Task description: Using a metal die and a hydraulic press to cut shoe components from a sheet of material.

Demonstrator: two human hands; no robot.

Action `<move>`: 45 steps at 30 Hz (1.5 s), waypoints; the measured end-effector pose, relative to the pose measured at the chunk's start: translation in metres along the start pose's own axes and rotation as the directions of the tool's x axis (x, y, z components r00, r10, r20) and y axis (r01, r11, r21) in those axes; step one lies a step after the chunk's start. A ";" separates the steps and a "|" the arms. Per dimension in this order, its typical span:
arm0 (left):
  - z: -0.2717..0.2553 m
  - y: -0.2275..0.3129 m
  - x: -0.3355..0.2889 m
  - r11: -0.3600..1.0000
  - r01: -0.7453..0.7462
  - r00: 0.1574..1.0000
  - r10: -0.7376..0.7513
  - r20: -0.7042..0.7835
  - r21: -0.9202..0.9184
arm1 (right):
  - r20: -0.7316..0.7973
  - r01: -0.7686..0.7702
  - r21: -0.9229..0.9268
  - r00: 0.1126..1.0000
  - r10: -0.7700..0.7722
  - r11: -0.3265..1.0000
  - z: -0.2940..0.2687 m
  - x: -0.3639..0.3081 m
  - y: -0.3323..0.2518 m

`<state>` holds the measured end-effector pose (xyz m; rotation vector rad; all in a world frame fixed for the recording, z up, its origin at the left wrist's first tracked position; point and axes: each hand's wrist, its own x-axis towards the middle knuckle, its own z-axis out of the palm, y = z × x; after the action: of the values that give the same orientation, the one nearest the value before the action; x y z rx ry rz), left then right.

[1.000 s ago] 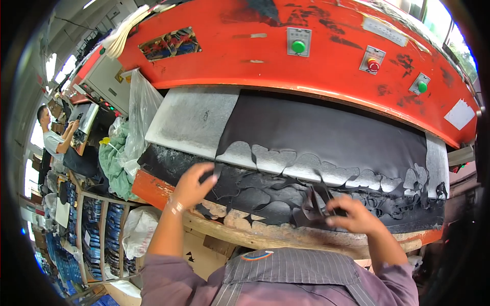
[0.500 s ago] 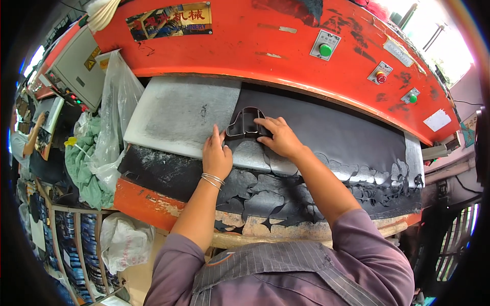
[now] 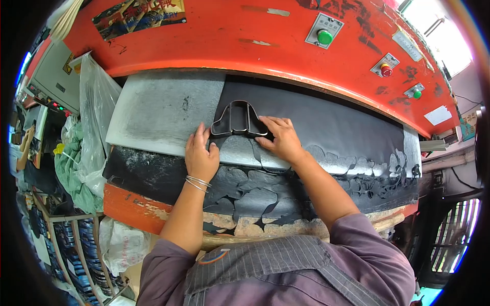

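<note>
Hands [image 3: 201,157] palm-down, flanking metal die [image 3: 248,119]; forearms [image 3: 185,217] converging.

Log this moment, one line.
left hand: at left end of dark bell-shaped metal frame; right hand: at its right end; frame: on smooth black sheet, near left edge

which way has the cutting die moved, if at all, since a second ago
Yes, leftward and toward the red press: the cutting die was in front of the pale board; now over it, at the left edge of the black sheet.
</note>
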<state>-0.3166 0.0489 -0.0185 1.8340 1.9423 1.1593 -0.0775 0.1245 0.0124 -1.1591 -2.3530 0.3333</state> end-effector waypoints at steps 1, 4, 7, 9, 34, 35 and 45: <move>-0.001 0.000 0.000 1.000 -0.001 1.000 0.001 -0.003 0.006 | -0.003 0.004 0.005 1.000 -0.004 1.000 0.002 0.000 0.000; -0.001 -0.004 0.001 0.998 -0.033 0.999 0.034 -0.009 0.054 | -0.042 0.042 -0.026 0.998 -0.043 0.999 0.002 0.004 -0.002; -0.001 -0.017 0.009 0.995 -0.051 0.998 0.054 -0.026 0.082 | -0.091 0.076 -0.046 0.993 -0.080 0.996 0.011 0.013 -0.004; -0.005 -0.032 0.009 0.993 -0.042 0.994 0.030 -0.101 -0.115 | -0.087 0.089 -0.061 0.992 -0.094 0.994 0.007 0.012 -0.015; -0.054 0.094 -0.083 0.992 -0.100 0.851 0.047 0.523 0.074 | -0.938 -0.225 0.144 0.279 0.205 0.964 -0.301 -0.149 0.107; -0.054 0.081 -0.102 0.990 -0.080 0.856 0.009 0.517 0.115 | -0.934 -0.086 0.142 0.318 0.162 0.986 -0.300 -0.140 0.100; -0.046 0.080 -0.143 0.975 -0.112 0.980 0.076 0.186 0.190 | -0.283 0.624 -0.039 0.742 -0.608 0.780 -0.084 0.043 -0.108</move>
<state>-0.2601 -0.1076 0.0168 2.0724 1.9481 0.8159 -0.1282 0.0934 0.1431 -0.3067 -2.2886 -0.0062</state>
